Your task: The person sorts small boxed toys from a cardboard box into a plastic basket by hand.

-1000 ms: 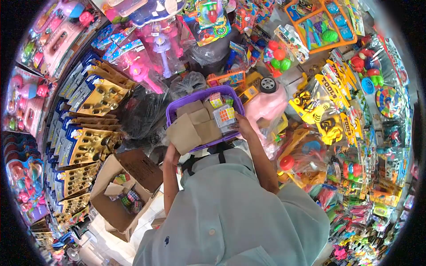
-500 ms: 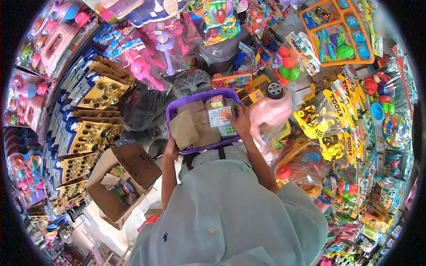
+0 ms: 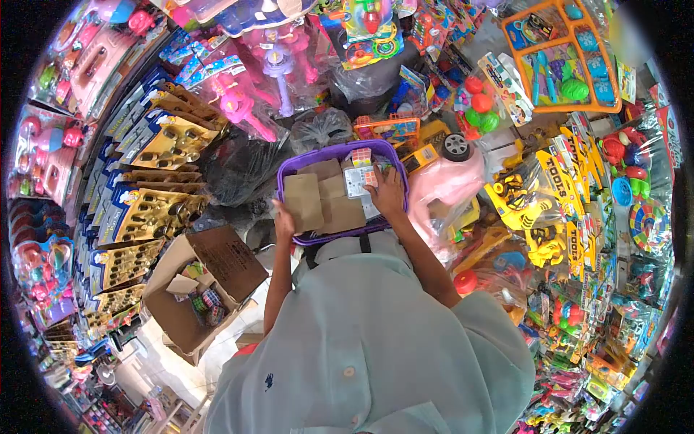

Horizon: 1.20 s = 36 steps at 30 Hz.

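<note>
A purple plastic basket (image 3: 401,155) sits in front of my body, with brown cardboard pieces and puzzle-cube packs inside. My left hand (image 3: 284,219) is closed over the basket's left rim, beside a loose cardboard piece (image 3: 302,201); its fingertips are partly hidden. Inside the basket's right side, my right hand (image 3: 389,192) curls its fingers over a white box printed with a cube picture (image 3: 356,182). A small colourful puzzle cube (image 3: 361,156) lies just above that box. My right palm covers part of the packs below it.
An open cardboard box (image 3: 206,278) with colourful cubes stands at lower left. Gold-carded toy sets (image 3: 163,210) hang on the left. Yellow tool toys (image 3: 538,202) and a pink wheeled toy (image 3: 448,181) are at right. Pink bagged toys (image 3: 242,108) hang ahead.
The loose cardboard piece has turned from tilted to nearly straight along the basket's left side. My left hand has moved up the rim. My right hand's fingers reach further over the white box.
</note>
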Each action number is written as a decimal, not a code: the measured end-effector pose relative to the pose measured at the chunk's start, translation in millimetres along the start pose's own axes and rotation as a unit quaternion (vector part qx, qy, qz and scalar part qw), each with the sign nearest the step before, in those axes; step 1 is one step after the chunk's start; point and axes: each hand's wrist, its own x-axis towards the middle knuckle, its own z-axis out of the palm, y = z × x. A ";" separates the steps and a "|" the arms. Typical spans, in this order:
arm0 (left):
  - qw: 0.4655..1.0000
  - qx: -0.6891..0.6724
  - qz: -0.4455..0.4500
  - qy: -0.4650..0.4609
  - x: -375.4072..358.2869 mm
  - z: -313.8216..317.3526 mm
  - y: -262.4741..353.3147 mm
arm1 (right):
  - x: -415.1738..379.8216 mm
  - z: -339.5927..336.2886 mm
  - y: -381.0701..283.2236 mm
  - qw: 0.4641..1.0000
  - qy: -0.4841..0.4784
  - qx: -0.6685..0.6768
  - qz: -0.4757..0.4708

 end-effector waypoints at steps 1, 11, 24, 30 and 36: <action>0.991 0.101 0.065 0.057 -3.3 4.3 -5.0 | -0.8 1.8 0.6 1.000 0.002 0.018 0.001; 0.855 0.448 0.239 0.103 2.2 9.6 -17.4 | -3.5 7.5 7.4 0.998 -0.008 0.054 -0.006; 0.867 0.399 0.246 0.169 -47.6 -2.5 22.7 | -4.0 2.1 7.9 0.997 -0.004 0.077 -0.006; 0.836 0.416 0.342 0.103 -29.9 -7.6 -4.3 | -2.2 2.9 5.3 0.998 -0.012 0.063 -0.004; 0.785 0.505 0.290 0.212 -84.1 14.4 33.1 | -3.6 5.1 9.5 0.996 -0.003 0.085 0.004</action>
